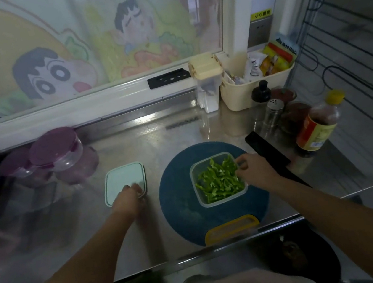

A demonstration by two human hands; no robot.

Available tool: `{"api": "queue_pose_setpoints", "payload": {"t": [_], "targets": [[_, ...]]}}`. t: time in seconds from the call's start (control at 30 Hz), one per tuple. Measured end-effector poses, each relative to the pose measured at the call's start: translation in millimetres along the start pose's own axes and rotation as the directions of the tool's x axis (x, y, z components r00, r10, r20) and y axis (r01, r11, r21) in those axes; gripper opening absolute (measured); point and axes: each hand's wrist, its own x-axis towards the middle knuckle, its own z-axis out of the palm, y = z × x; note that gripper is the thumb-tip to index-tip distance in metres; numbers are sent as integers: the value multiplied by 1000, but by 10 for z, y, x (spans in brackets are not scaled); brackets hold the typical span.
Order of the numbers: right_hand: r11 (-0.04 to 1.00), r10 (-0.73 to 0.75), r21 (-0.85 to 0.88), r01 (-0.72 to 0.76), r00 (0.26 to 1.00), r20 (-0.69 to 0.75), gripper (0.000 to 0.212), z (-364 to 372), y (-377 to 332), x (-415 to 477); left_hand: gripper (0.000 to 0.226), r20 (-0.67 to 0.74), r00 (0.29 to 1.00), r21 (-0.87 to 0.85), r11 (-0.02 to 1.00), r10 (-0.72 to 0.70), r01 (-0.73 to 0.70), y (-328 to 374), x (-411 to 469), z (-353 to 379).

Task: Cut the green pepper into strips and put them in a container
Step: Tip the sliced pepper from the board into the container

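Running mostly away — strips [219, 179] (in container [222, 202]).

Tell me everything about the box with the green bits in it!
The box is a clear, squarish plastic tub with rounded corners and no lid on. It sits upright on the round blue board. Green pepper strips cover its bottom in a loose heap. The right hand grips its right rim. A pale lid lies apart to the left, its corner held by the left hand.

Your right hand [255, 170] grips the container [222, 202] of green pepper strips [217, 181] on the blue board [180, 204]; your left hand [128, 198] touches the lid [121, 179].
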Motion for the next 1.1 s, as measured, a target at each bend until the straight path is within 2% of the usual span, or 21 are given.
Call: {"api": "queue_pose_setpoints", "payload": {"t": [0.23, 0.37, 0.5, 0.6, 0.67, 0.77, 0.87, 0.97, 1.03, 1.1], "targets": [[998, -3, -61, 5, 1000, 21, 24, 101, -90, -17, 19, 56, 997, -19, 999, 44, -43, -126, 33, -74], [999, 32, 8, -33, 999, 35, 23, 181, -25, 33, 16, 54, 993, 49, 993, 104, -106, -150, 52, -79], [997, 48, 65, -50, 998, 43, 30, 216, 1, 69, 17, -89, 978, 105, 978, 189, -179, -16, 55, -208], [994, 18, 109, -6, 993, -113, 30, 161, -48, 62, 13, -326, 918, -85, 960, 227, -268, 174, 36, -481], [990, -40, 122, 68, 974, -223, 21, 89, -86, 82, 10, -451, 873, -246, 913, 188, -324, 321, -1, -715], [971, -88, 188, 146, 954, -286, 36, -37, -182, 87, 8, -506, 852, -430, 815, 139, -388, 599, -109, -1017], [911, -34, 391, 128, 971, -237, 44, -103, -237, 149, 5, -489, 870, -610, 685, 68, -397, 888, -170, -1143], [782, 62, 620, -64, 998, 25, 32, -112, -307, 128, 8, -327, 943, -822, 509, -57, -254, 1097, -121, -966], [786, 20, 605, -125, 984, 177, 31, -101, -308, 35, 13, -152, 982, -923, 371, -110, -102, 1199, -96, -733], [822, -52, 565, -67, 980, 192, 28, -64, -250, -60, 16, -48, 990, -947, 321, -135, -2, 1260, -91, -466]]}}
